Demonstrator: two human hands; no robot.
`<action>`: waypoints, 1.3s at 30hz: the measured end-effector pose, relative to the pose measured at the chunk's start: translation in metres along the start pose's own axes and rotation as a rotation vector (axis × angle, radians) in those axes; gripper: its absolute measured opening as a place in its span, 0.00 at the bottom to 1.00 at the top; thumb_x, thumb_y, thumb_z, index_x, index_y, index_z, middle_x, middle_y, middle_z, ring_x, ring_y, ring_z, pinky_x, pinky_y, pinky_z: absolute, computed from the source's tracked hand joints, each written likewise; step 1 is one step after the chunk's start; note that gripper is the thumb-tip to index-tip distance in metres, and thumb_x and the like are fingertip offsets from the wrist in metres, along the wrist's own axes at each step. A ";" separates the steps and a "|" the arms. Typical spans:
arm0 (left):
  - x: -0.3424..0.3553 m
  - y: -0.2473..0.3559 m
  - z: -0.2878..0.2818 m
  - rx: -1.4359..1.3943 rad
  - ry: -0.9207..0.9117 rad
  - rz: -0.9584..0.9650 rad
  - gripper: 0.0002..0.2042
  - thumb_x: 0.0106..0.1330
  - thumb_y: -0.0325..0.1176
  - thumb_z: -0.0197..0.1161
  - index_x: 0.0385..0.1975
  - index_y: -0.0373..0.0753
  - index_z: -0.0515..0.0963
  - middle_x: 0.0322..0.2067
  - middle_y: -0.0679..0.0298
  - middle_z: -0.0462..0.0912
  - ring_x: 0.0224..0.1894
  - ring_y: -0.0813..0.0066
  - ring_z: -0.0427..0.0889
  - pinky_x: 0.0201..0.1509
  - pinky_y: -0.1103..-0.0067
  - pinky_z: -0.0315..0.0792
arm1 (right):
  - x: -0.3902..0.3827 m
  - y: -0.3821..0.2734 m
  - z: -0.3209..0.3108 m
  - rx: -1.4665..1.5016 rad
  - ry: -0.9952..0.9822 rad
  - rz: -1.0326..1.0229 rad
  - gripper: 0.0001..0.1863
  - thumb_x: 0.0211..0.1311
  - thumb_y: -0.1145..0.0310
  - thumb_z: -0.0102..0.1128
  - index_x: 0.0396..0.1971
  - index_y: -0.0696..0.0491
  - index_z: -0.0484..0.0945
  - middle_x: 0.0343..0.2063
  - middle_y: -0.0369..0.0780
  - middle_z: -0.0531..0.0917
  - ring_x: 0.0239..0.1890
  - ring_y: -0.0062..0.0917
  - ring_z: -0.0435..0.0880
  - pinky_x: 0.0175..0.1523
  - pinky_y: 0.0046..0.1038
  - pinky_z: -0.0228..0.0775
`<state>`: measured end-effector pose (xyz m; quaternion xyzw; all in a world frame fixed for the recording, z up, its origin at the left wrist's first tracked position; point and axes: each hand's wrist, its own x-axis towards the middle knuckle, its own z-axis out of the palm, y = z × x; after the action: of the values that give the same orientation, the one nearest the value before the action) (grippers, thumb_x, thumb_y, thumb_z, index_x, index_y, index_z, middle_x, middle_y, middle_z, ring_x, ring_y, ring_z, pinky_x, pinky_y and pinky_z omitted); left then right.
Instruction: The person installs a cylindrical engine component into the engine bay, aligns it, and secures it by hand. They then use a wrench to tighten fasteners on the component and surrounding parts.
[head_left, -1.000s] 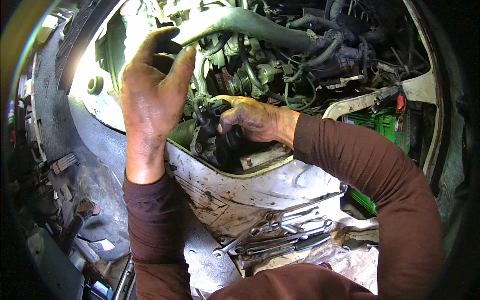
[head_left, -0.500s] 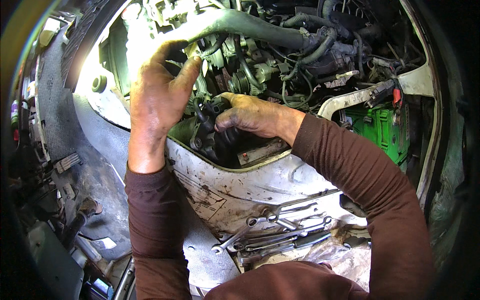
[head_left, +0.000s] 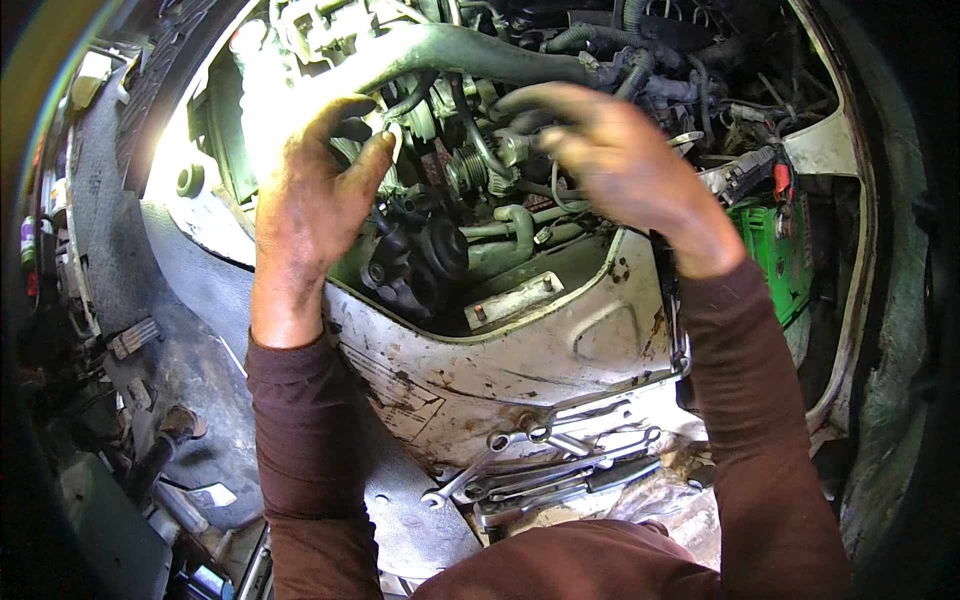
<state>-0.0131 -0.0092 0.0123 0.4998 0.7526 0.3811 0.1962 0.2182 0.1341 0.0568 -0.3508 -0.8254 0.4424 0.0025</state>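
Observation:
My left hand (head_left: 318, 185) is curled in the engine bay, thumb and fingers closing around something beside a thick grey-green hose (head_left: 470, 50). Glare and the fingers hide what it holds. Just below that hand sits a black rounded engine part (head_left: 415, 260) with short pipe stubs, in the front corner of the bay. My right hand (head_left: 630, 160) is raised over the engine, smeared by motion. Its fingers are stretched forward and apart, and nothing shows in them. A ribbed pulley (head_left: 466, 168) lies between the two hands.
Several wrenches (head_left: 490, 468) and a ratchet (head_left: 500, 512) lie on the stained white front panel (head_left: 480, 375). A green battery (head_left: 775, 255) with a red terminal cover stands at the right. The grey fender (head_left: 200, 260) curves along the left. Strong light glares at upper left.
My right hand has let go of the black engine part and lifted up and to the right. The part now sits slightly lower. My left hand has barely moved.

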 end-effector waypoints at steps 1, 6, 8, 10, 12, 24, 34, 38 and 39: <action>0.002 -0.001 0.003 -0.013 -0.006 0.001 0.18 0.65 0.40 0.67 0.51 0.37 0.81 0.35 0.52 0.87 0.30 0.65 0.85 0.41 0.71 0.77 | -0.012 0.020 -0.005 0.056 0.223 -0.188 0.19 0.67 0.72 0.48 0.55 0.58 0.78 0.40 0.55 0.86 0.45 0.41 0.87 0.52 0.37 0.78; 0.002 0.005 0.013 -0.024 -0.012 0.055 0.19 0.62 0.38 0.69 0.51 0.39 0.80 0.40 0.54 0.86 0.35 0.63 0.85 0.44 0.69 0.78 | -0.046 0.067 0.008 -0.594 0.565 -0.040 0.11 0.67 0.65 0.56 0.44 0.53 0.81 0.41 0.44 0.87 0.45 0.39 0.86 0.51 0.40 0.76; -0.005 0.024 0.019 0.164 -0.010 0.159 0.17 0.61 0.38 0.69 0.47 0.39 0.81 0.40 0.55 0.85 0.38 0.59 0.85 0.45 0.67 0.78 | -0.042 0.062 0.014 -0.632 0.560 -0.044 0.11 0.64 0.64 0.57 0.42 0.51 0.82 0.38 0.41 0.87 0.43 0.37 0.85 0.50 0.39 0.74; -0.008 0.040 0.034 0.332 -0.019 0.328 0.13 0.59 0.37 0.69 0.40 0.39 0.80 0.40 0.57 0.83 0.43 0.54 0.85 0.48 0.65 0.79 | -0.042 0.062 0.016 -0.657 0.573 -0.010 0.11 0.63 0.64 0.57 0.41 0.51 0.82 0.38 0.41 0.87 0.43 0.37 0.85 0.51 0.39 0.74; -0.010 0.059 0.052 0.514 -0.259 0.261 0.11 0.62 0.37 0.65 0.39 0.37 0.81 0.39 0.56 0.85 0.43 0.57 0.86 0.48 0.66 0.81 | -0.040 0.067 0.016 -0.672 0.594 0.019 0.12 0.62 0.62 0.57 0.41 0.51 0.82 0.38 0.40 0.87 0.44 0.37 0.85 0.51 0.40 0.74; -0.036 0.112 0.142 0.314 -0.623 -0.083 0.15 0.66 0.39 0.57 0.39 0.33 0.82 0.41 0.46 0.87 0.46 0.52 0.87 0.51 0.64 0.81 | -0.029 0.046 0.016 -0.729 0.475 0.244 0.17 0.62 0.59 0.55 0.45 0.51 0.84 0.41 0.43 0.88 0.47 0.39 0.86 0.54 0.41 0.76; -0.020 0.089 0.010 0.463 0.046 -0.073 0.15 0.69 0.40 0.61 0.41 0.31 0.78 0.34 0.46 0.85 0.38 0.52 0.88 0.44 0.62 0.83 | -0.028 0.045 0.012 -0.744 0.466 0.359 0.16 0.62 0.59 0.53 0.42 0.51 0.85 0.40 0.43 0.88 0.47 0.38 0.87 0.54 0.41 0.76; 0.030 0.046 -0.011 0.270 -0.279 0.071 0.21 0.68 0.39 0.60 0.58 0.35 0.77 0.47 0.45 0.85 0.51 0.52 0.85 0.60 0.65 0.77 | -0.024 0.040 0.016 -0.756 0.451 0.382 0.16 0.63 0.59 0.53 0.43 0.50 0.85 0.41 0.42 0.88 0.47 0.38 0.87 0.55 0.40 0.76; 0.040 0.038 -0.012 0.221 -0.350 0.120 0.22 0.68 0.39 0.60 0.60 0.37 0.77 0.49 0.46 0.85 0.54 0.53 0.84 0.62 0.65 0.75 | -0.024 0.040 0.016 -0.751 0.459 0.374 0.17 0.63 0.59 0.53 0.43 0.50 0.85 0.41 0.42 0.88 0.47 0.38 0.87 0.55 0.40 0.76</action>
<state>-0.0154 0.0303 0.0528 0.6207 0.7133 0.2146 0.2450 0.2543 0.1226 0.0250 -0.5585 -0.8291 0.0174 -0.0218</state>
